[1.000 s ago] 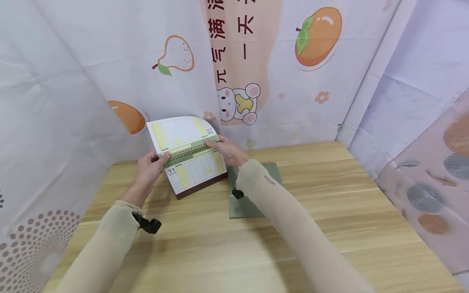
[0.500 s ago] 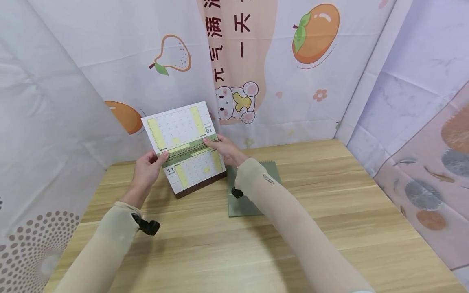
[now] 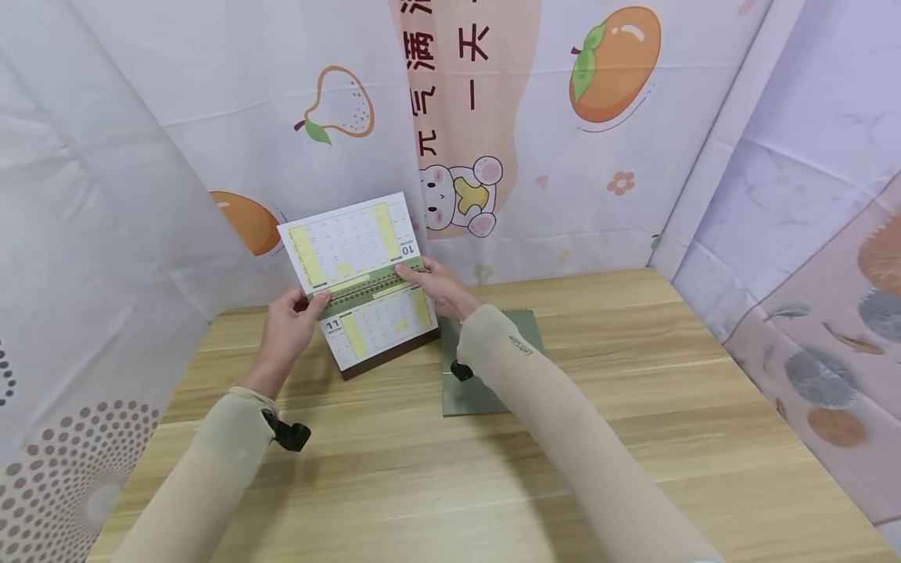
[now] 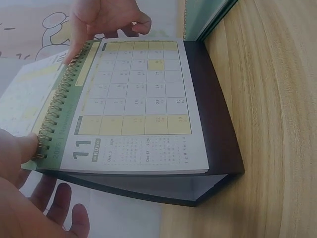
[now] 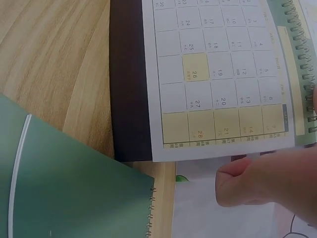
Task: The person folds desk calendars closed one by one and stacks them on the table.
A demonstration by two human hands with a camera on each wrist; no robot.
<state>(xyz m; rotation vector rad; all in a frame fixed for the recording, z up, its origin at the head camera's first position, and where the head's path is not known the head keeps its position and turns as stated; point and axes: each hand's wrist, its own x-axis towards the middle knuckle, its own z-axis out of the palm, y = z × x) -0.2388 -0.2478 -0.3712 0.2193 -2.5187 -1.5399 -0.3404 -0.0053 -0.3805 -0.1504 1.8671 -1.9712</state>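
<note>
A spiral-bound desk calendar [image 3: 376, 328] stands tilted on its dark base at the back left, page 11 facing front and page 10 raised flat behind the rings. My left hand [image 3: 287, 332] grips the left end of the spiral, thumb on top; in the left wrist view the fingers of that hand [image 4: 25, 193] reach under the calendar [image 4: 133, 94]. At the spiral's right end my right hand [image 3: 445, 291] pinches the binding, thumb over the rings. The right wrist view shows that hand [image 5: 267, 181] beside the calendar page [image 5: 218, 74], its thumb partly out of frame.
A green spiral-bound book [image 3: 468, 383] lies on the wooden table [image 3: 633, 375], partly under my right forearm, close to the calendar's right edge. Printed white cloth [image 3: 352, 164] hangs behind the table, with more cloth at both sides.
The page marked 10 was curved over at its far edge a second ago; it now lies straight and flat. Both hands keep their places on the spiral.
</note>
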